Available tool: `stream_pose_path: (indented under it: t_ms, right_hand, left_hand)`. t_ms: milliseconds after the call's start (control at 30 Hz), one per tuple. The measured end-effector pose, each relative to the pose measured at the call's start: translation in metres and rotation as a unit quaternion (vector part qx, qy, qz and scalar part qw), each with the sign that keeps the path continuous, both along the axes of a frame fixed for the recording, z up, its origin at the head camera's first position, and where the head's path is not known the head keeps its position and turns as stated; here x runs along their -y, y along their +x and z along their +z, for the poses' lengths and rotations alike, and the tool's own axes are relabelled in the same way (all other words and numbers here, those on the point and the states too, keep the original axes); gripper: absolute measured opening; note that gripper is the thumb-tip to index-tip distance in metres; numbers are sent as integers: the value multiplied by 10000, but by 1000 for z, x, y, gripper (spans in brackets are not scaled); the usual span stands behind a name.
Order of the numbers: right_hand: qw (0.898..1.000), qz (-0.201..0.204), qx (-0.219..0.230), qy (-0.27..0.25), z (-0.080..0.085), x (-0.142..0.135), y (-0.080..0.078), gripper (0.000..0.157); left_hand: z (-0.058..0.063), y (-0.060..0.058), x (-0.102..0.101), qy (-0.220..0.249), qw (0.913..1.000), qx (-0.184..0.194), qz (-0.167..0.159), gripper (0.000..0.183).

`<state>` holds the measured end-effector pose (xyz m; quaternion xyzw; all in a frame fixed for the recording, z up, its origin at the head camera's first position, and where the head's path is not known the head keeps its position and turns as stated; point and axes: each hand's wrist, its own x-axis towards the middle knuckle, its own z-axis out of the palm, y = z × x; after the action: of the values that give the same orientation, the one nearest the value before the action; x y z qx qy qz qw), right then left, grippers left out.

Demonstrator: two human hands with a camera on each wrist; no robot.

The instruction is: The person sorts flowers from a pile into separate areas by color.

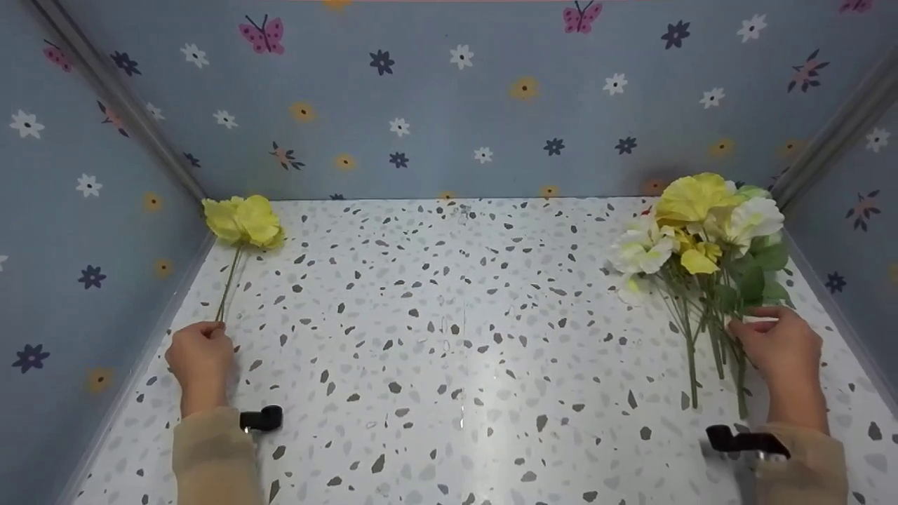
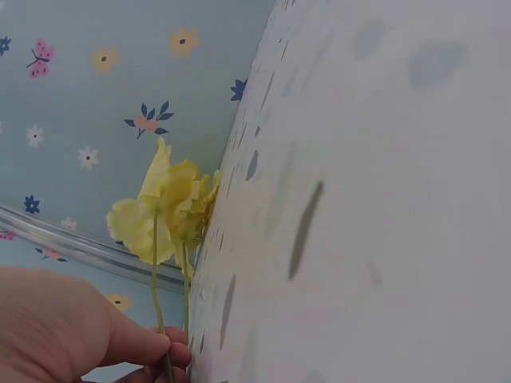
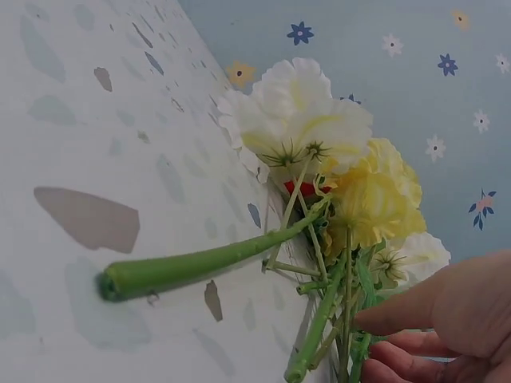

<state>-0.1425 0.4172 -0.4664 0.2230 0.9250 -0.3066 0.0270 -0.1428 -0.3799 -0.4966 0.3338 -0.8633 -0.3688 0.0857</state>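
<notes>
At the left, my left hand [image 1: 201, 356] pinches the lower end of a thin green stem topped by a yellow artificial flower [image 1: 244, 221]. In the left wrist view two yellow blooms [image 2: 172, 203] stand close together on separate stems, and the thumb [image 2: 140, 345] presses on the nearer stem. My right hand [image 1: 782, 347] is at the right, thumb and fingers at the stems of a bunch of yellow and white artificial flowers [image 1: 698, 203]. Beside its thumb in the right wrist view are thin stems [image 3: 347, 315]; the fingertips are partly hidden behind them.
The bunch lies on a white speckled tabletop [image 1: 421, 315], with green leaves [image 1: 752, 282] and thick cut stems [image 1: 693, 379] toward the front. Blue flower-patterned walls [image 1: 449, 98] enclose the back and both sides. A bit of red [image 3: 297, 190] shows among the blooms.
</notes>
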Motion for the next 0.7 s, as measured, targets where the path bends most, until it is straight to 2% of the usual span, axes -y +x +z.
stream_pose_path:
  t_ms: [233,367,500,600,700]
  right_hand:
    - [9991,55,370,-187,5,-8,4,64]
    - [9977,204,598,-254,7,-11,5,61]
    - [9977,347,528,-249,8,-14,4,58]
    - [9978,214,478,-395,9,-16,4,57]
    - [9963,-221,416,-714,8,-17,4,55]
  left_hand:
    - [-1,4,2,163,9998,70,29,41]
    - [0,4,1,9,10000,89,30,41]
    - [1,5,1,-290,9996,-35,25,39]
    - [3,5,1,-388,9992,-105,11,37]
    - [3,4,0,-334,9993,-156,-6,36]
